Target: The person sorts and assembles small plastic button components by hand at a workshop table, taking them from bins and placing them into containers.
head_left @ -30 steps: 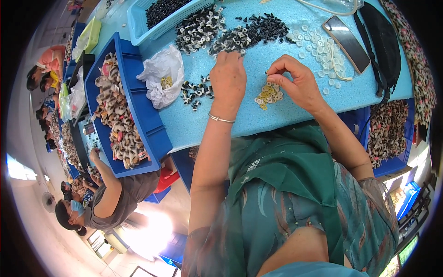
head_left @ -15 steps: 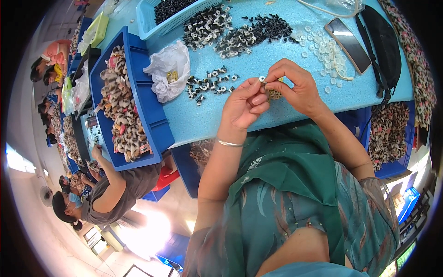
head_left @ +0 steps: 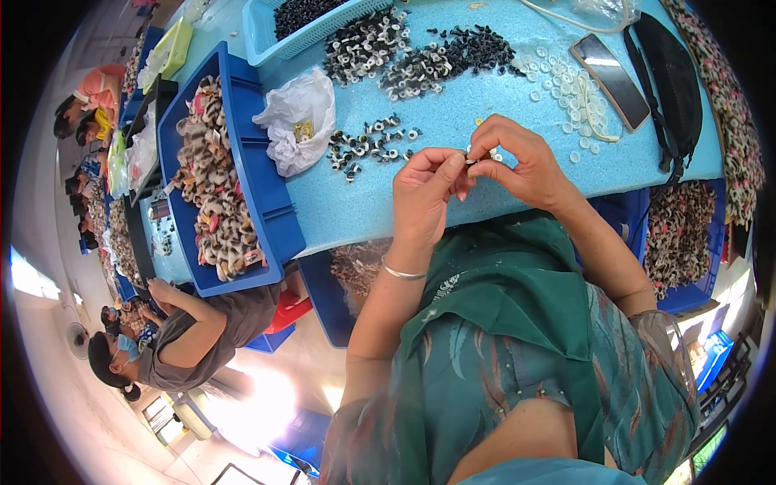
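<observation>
Over the front edge of the blue table [head_left: 364, 230], my left hand [head_left: 424, 190] and my right hand [head_left: 524, 162] meet fingertip to fingertip. Both are closed in a pinch on a tiny dark plastic piece [head_left: 470, 161], mostly covered by the fingers. Small pale and yellowish bits [head_left: 496, 153] show by the right fingers; whether they are held or lie on the table, I cannot tell. Left of my hands lies a loose group of small black-and-white stemmed plastic pieces [head_left: 368, 149]. Beside that group, a crumpled white plastic bag [head_left: 283, 109] contains small yellowish parts [head_left: 303, 130].
Farther back are piles of black-and-white pieces [head_left: 364, 48], black pieces [head_left: 481, 48] and a light-blue basket [head_left: 263, 44]. Clear washers [head_left: 566, 93], a phone [head_left: 610, 81] and a black bag [head_left: 667, 89] lie right. A blue bin [head_left: 250, 162] of furry pieces stands left, near a co-worker [head_left: 194, 331].
My left hand has turned, its fingers curling in. The white-ringed piece seen between the fingertips is now mostly covered. At left, the co-worker's hand has drawn back toward the body.
</observation>
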The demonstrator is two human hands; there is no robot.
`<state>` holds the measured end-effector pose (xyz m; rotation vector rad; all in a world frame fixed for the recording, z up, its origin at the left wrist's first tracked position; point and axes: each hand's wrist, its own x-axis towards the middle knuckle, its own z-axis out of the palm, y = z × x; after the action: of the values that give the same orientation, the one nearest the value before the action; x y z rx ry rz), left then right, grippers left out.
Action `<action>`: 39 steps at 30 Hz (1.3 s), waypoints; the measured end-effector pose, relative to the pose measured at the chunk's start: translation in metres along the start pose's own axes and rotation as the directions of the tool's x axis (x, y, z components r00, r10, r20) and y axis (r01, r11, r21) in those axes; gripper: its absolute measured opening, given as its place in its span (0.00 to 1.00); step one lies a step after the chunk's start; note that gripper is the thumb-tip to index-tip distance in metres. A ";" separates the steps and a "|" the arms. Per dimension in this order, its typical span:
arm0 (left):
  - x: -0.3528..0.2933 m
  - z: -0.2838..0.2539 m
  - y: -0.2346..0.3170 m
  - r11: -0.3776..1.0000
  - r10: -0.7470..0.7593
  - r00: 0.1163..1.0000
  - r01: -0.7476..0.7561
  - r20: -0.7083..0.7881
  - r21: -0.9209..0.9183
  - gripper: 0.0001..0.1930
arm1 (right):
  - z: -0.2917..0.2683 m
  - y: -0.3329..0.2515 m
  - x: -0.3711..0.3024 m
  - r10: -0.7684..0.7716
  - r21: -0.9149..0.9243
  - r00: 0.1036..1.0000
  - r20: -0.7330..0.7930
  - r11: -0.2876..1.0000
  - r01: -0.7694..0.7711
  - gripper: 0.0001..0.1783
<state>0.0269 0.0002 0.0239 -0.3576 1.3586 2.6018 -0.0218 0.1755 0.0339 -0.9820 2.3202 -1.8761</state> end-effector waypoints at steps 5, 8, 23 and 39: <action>0.003 -0.003 0.000 0.996 -0.084 0.996 0.085 0.032 -0.013 0.06 | 0.006 0.003 0.001 -0.104 -0.145 0.994 -0.038 0.985 0.097 0.09; 0.008 -0.001 0.002 0.988 -0.141 0.990 0.143 0.030 -0.054 0.06 | 0.008 0.015 -0.003 -0.070 -0.150 0.996 -0.057 0.987 0.061 0.09; 0.043 -0.010 0.011 -0.117 0.614 0.652 -0.482 0.444 0.868 0.06 | -0.043 0.083 0.038 -0.040 -0.756 0.992 -0.121 0.651 -0.066 0.11; 0.067 0.022 -0.012 -0.014 0.344 0.859 -0.399 0.380 0.917 0.05 | -0.039 0.081 0.035 -0.018 -0.683 0.962 -0.272 0.708 -0.180 0.09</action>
<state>-0.0364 0.0282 0.0072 0.3837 3.0770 1.1220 -0.1016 0.2012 -0.0132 -0.6296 3.2846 -1.0994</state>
